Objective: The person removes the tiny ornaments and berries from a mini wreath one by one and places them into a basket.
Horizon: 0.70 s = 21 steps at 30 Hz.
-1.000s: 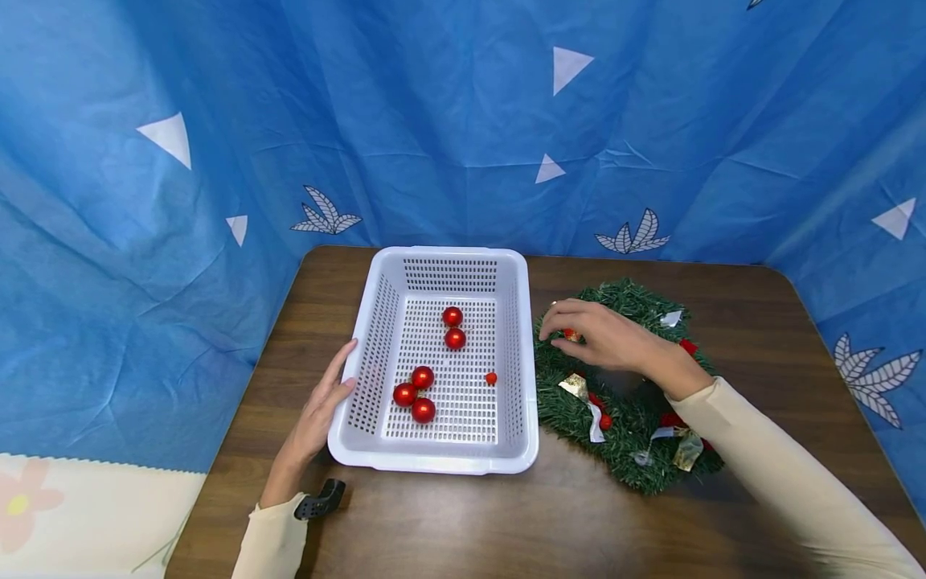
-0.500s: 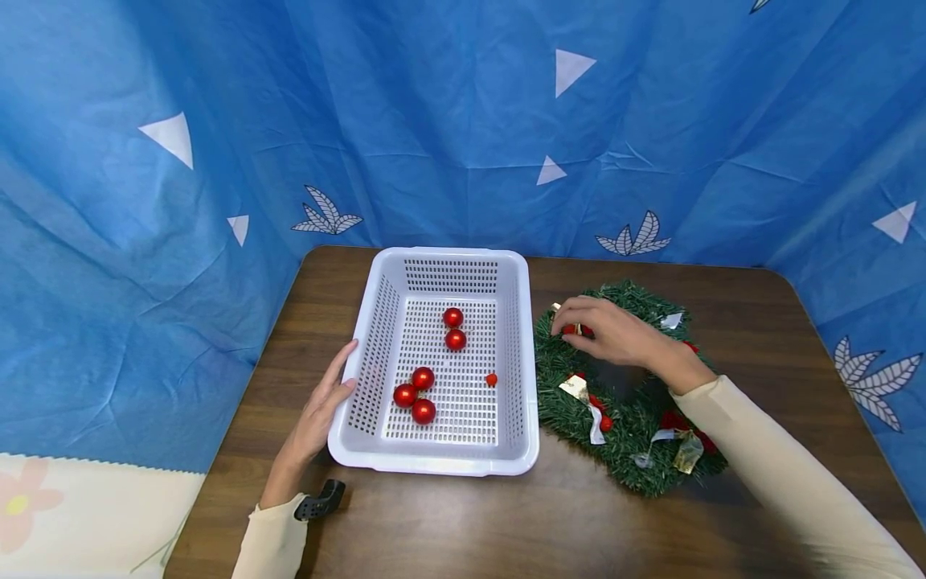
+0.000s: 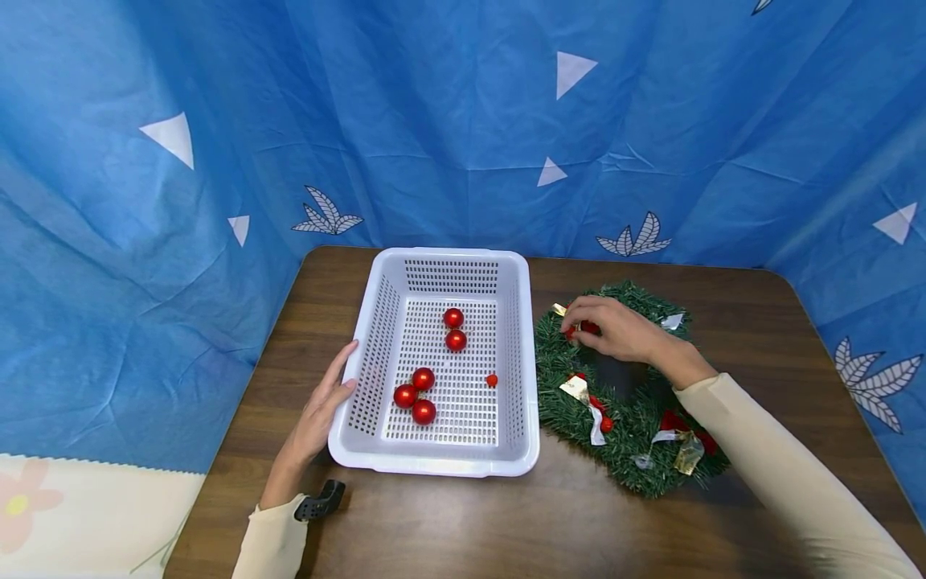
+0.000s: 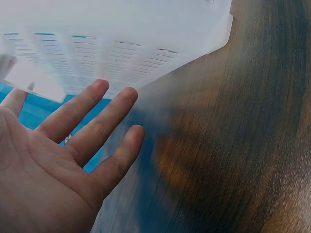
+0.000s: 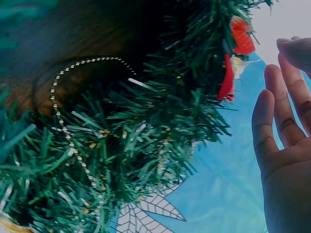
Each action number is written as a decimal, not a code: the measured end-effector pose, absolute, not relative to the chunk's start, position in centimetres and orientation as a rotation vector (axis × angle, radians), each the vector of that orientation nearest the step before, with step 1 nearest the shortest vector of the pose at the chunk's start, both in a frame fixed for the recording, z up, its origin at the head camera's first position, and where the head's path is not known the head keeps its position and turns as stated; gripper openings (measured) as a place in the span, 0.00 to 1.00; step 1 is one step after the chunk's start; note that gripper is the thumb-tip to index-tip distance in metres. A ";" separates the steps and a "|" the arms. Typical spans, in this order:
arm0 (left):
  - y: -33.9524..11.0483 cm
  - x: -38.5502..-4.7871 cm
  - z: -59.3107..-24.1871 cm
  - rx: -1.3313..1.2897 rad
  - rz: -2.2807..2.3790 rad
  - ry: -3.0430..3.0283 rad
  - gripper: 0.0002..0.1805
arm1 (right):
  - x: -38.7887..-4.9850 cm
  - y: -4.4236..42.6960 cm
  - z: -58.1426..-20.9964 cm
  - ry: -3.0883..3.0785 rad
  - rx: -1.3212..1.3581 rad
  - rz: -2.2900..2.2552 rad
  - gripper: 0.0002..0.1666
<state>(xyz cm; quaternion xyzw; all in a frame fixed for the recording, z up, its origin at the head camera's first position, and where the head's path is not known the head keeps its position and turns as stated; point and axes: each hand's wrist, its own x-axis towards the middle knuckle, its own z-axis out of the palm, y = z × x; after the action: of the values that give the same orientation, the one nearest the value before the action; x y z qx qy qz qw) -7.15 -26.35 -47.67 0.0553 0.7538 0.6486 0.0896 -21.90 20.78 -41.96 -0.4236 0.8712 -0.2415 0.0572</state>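
Note:
My left hand [image 3: 314, 414] rests at the left rim of a white perforated plastic basket [image 3: 434, 465], fingers extended; the left wrist view shows the spread fingers of that hand [image 4: 73, 150] by the basket's slotted wall [image 4: 121, 53]. Several shiny red balls [image 3: 424, 412] and one small red berry-like piece [image 3: 492, 380] lie inside. Over the upper left of a green tinsel wreath [image 3: 637, 474] is my right hand [image 3: 615, 328], fingers loosely bent beside a red bow [image 3: 589, 327]. In the right wrist view, this hand [image 5: 286, 150] shows no held object and appears apart from the wreath.
Gold and white ribbons [image 3: 575, 388] and red pieces decorate the wreath, close to the basket's right side. A bead string [image 5: 54, 97] curves across its centre. The brown wooden table [image 3: 463, 527] is backed by a blue curtain [image 3: 434, 121].
The right hand has shifted slightly to the right over the wreath, uncovering more of the gold and red decoration. The left hand, basket and balls have stayed in place.

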 end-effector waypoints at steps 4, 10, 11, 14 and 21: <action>-26.3 -7.1 -47.7 0.162 1.930 2.240 0.32 | -22.1 21.1 -42.4 2.651 -1.267 -0.708 0.12; -26.3 -7.1 -47.6 0.153 1.932 2.233 0.32 | -22.4 21.5 -42.9 2.665 -1.269 -0.706 0.13; -26.3 -7.1 -47.6 0.153 1.933 2.231 0.32 | -22.4 21.5 -43.0 2.665 -1.272 -0.711 0.13; -26.3 -7.1 -47.6 0.154 1.934 2.229 0.32 | -22.5 21.6 -43.1 2.667 -1.275 -0.721 0.14; -26.3 -7.2 -47.6 0.154 1.920 2.247 0.32 | -22.7 21.6 -43.3 2.664 -1.242 -0.693 0.13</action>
<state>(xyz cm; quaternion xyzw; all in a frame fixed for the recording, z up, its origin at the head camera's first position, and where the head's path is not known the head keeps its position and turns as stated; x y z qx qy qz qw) -7.16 -26.27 -47.57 0.0520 0.7561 0.6461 0.0907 -22.67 21.64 -43.29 -0.4104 0.8805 -0.2292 0.0607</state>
